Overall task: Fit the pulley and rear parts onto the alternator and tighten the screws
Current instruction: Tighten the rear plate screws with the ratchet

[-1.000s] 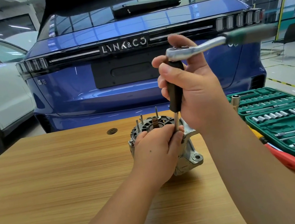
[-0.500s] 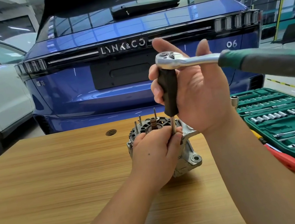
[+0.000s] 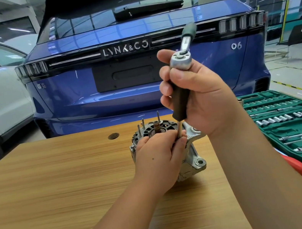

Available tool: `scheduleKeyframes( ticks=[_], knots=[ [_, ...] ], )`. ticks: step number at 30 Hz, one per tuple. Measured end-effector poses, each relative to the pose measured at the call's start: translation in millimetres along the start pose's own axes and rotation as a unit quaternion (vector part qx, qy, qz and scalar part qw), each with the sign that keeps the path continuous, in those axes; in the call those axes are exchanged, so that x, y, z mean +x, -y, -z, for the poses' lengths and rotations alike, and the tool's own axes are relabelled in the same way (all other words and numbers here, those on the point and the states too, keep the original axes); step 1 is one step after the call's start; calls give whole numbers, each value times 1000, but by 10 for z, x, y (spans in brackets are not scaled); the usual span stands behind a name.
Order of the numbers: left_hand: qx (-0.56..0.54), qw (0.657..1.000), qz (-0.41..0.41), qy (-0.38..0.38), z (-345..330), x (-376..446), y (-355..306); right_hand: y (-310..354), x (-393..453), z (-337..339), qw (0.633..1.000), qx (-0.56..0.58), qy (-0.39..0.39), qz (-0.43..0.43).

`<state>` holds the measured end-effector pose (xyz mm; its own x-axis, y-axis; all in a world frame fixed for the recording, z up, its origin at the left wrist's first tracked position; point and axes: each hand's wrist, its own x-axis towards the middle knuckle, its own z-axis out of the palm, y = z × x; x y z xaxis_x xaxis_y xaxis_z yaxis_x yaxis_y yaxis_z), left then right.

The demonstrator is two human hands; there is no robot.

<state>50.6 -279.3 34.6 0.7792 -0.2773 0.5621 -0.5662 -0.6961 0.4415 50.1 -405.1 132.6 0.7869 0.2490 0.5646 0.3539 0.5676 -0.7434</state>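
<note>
The silver alternator [image 3: 195, 159] stands on the wooden table [image 3: 57, 181] with its open rear end up, showing the shaft and three thin studs. My left hand [image 3: 161, 155] rests on its top and pinches the thin metal shaft of a driver [image 3: 180, 99] with a dark handle. My right hand [image 3: 199, 93] grips that dark handle upright. A chrome ratchet [image 3: 184, 47] sits on the handle's top end, its green grip pointing away toward the blue car. The screw under the tip is hidden by my left hand.
A green socket case [image 3: 293, 125] lies open at the right, filled with several sockets and bits. A red-handled screwdriver [image 3: 296, 167] lies in front of it. A round hole [image 3: 113, 136] is in the tabletop behind the alternator. A blue car and a white car stand beyond the table.
The ratchet's green handle has swung from pointing right to pointing away toward the car. My right hand's fingers have closed round the dark handle. My left hand has stayed on the alternator.
</note>
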Motion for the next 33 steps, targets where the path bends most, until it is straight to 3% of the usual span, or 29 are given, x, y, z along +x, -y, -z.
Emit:
scheduleKeyframes(
  ticks=[5, 8, 11, 17, 21, 23, 25, 27, 29, 31, 33],
  knots=[
    [-2, 1000, 15, -3, 10, 10, -22, -129, 9, -101, 980, -138, -24, 140],
    [-8, 1000, 14, -10, 17, 11, -34, -171, 24, -96, 972, -174, 6, 160],
    [-6, 1000, 13, -8, 23, 7, -40, -181, 30, -72, 977, -146, 18, 153],
    [11, 1000, 20, 10, 23, 6, -36, -109, 43, 92, 995, 24, 61, 74],
    [0, 1000, 29, 12, 33, 8, -29, -96, 43, 143, 994, 56, 85, 44],
    [-20, 999, 37, 16, 43, 11, -34, -81, 56, 114, 997, 44, 51, 34],
    [-46, 998, 47, 16, 54, 15, -42, -75, 75, 55, 999, 19, -33, 32],
    [-79, 995, 54, 21, 62, 26, -48, -80, 81, 39, 983, -77, -148, 73],
    [-91, 994, 57, 30, 77, 30, -61, -71, 92, 44, 962, -137, -210, 105],
    [-100, 992, 65, 39, 90, 33, -60, -60, 81, 69, 971, -118, -192, 82],
    [-110, 990, 73, 40, 95, 34, -38, -46, 67, 75, 990, -46, -122, 55]
  ],
)
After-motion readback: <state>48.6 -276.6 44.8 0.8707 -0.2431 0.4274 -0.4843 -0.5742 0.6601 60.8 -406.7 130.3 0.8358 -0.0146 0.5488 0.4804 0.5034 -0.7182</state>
